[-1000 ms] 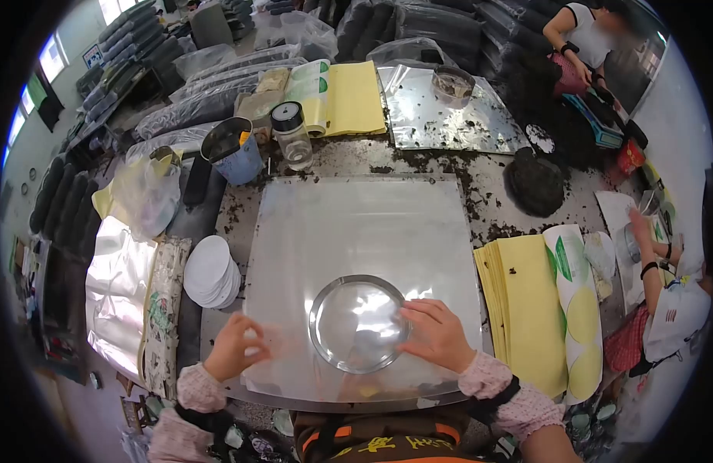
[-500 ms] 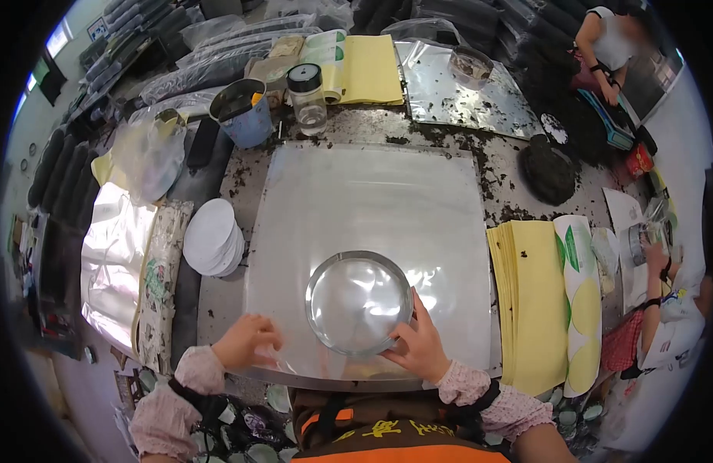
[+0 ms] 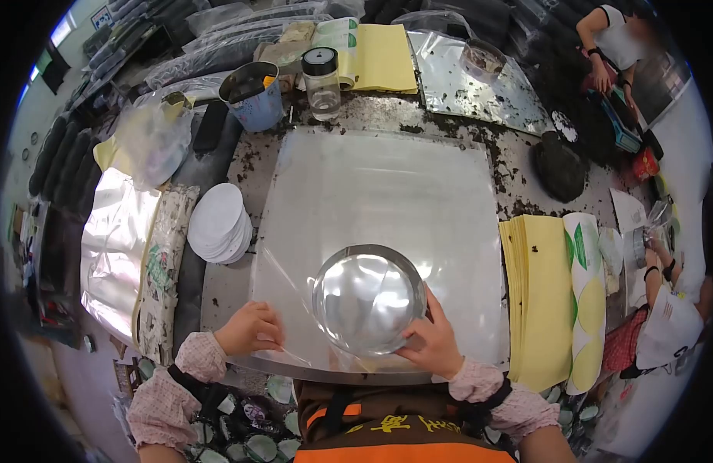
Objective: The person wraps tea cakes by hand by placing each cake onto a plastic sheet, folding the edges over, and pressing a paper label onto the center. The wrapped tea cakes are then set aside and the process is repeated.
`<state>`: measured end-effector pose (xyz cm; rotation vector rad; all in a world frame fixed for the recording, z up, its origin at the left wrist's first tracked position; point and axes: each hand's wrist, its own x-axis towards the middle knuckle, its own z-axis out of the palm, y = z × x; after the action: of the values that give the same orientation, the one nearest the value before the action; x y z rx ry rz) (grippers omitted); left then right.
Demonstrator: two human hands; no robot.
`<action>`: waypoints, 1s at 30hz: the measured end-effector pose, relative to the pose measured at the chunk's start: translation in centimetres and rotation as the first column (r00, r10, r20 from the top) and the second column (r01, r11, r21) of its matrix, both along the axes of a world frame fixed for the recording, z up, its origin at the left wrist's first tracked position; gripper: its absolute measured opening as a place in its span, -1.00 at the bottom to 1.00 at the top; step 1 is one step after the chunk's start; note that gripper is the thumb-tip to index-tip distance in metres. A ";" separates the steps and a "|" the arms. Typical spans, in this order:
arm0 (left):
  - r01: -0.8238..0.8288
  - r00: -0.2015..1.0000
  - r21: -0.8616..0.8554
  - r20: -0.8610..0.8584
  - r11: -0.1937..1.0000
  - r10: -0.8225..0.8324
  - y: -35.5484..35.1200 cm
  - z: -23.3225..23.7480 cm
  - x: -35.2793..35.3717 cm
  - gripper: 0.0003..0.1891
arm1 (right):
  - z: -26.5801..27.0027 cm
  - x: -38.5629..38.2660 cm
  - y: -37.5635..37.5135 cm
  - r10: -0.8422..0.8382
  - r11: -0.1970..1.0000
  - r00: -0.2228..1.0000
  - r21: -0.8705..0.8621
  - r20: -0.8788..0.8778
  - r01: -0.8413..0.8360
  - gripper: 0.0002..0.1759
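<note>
A round, shiny metal ring mould rests on the smooth metal sheet in front of me. My right hand grips its right rim, thumb and fingers closed around the edge. To the left of the ring, my left hand is closed in a pinch just above the sheet's near left part. Faint creases of clear plastic film run from its fingertips toward the ring. How far the film reaches under or across the ring is hard to see.
White paper discs lie stacked on the left, beside silvery foil sheets. Yellow paper is on the right. A blue bucket and a lidded jar stand behind. Dark clumps lie back right, near two other people.
My left hand has risen slightly, and the film's creases show more plainly between it and the ring. My right hand still holds the ring. The head view has shifted a little.
</note>
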<state>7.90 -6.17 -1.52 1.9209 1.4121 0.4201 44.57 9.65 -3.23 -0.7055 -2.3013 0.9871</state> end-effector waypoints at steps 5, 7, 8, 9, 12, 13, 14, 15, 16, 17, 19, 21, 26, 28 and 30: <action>-0.066 0.983 -0.010 -0.171 0.998 0.063 -0.1 -0.3 0.7 -0.93 | 2.9 3.6 -2.2 0.233 0.931 0.973 -0.291 0.003 -0.222 -0.43; -0.191 0.963 0.117 -0.172 0.975 0.209 2.2 1.9 0.8 -0.90 | 4.1 0.2 -3.2 0.507 0.780 0.859 -0.464 0.075 -0.420 -0.11; -0.277 0.948 0.260 -0.082 0.925 0.307 3.7 5.0 1.4 -0.90 | 4.2 -1.7 -4.5 0.552 0.761 0.833 -0.422 0.023 -0.493 -0.19; -0.360 0.925 0.388 0.032 0.848 0.378 4.9 7.7 1.6 -0.89 | 5.6 -3.1 -5.0 0.567 0.716 0.818 -0.550 0.096 -0.431 -0.38; -0.113 0.986 0.452 -0.057 0.885 0.155 1.5 8.6 2.5 -0.87 | -0.7 -2.0 -0.9 0.330 0.937 0.938 0.088 0.110 -0.339 -0.58; -0.053 0.995 0.450 -0.052 0.891 0.085 0.7 7.9 3.5 -0.85 | -1.4 -1.4 1.6 0.131 0.983 0.984 0.115 0.119 -0.145 -0.61; -0.060 0.996 0.339 -0.048 0.939 0.081 -0.6 5.1 3.4 -0.78 | -1.5 -1.2 2.7 0.018 0.998 0.993 0.052 0.114 -0.024 -0.59; -0.065 0.996 0.210 -0.046 0.975 0.076 -2.0 1.3 2.7 -0.66 | -1.7 -1.1 3.9 -0.095 0.995 0.990 -0.015 0.108 0.097 -0.58; -0.070 0.996 0.078 -0.046 0.995 0.074 -2.8 -1.0 2.3 -0.54 | -1.5 -1.4 4.7 -0.121 0.978 0.988 -0.158 0.096 0.136 -0.53; -0.072 0.993 0.113 -0.088 0.991 0.082 -2.8 -1.6 2.5 -0.62 | -1.5 -1.1 4.7 -0.130 0.978 0.990 -0.159 0.060 0.138 -0.46; -0.074 0.980 0.193 -0.167 0.978 0.107 -1.6 -2.2 3.0 -0.77 | -2.5 0.6 3.2 -0.139 0.990 0.980 -0.017 0.140 0.143 -0.35; -0.107 0.969 0.200 -0.196 0.974 0.147 -1.3 2.6 3.5 -0.82 | -2.9 6.5 -1.7 -0.044 0.986 0.981 0.166 0.189 0.013 -0.46; -0.421 0.831 0.449 -0.159 0.788 0.534 3.8 7.7 -1.1 -0.92 | 2.7 13.1 -4.3 0.179 0.984 0.918 -0.078 0.354 -0.162 -0.65; -0.496 0.747 0.518 -0.154 0.697 0.646 7.6 7.5 -2.3 -0.87 | 2.0 12.1 -1.1 -0.007 0.976 0.967 0.211 0.256 -0.049 -0.68; -0.463 0.738 0.493 -0.245 0.736 0.628 9.6 7.9 -3.1 -0.84 | -1.1 12.1 3.2 -0.038 0.940 0.954 0.335 0.297 -0.067 -0.71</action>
<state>4.82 3.44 6.36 1.9252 2.3642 0.6713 56.64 12.85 -4.30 -0.7293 -2.6528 0.4844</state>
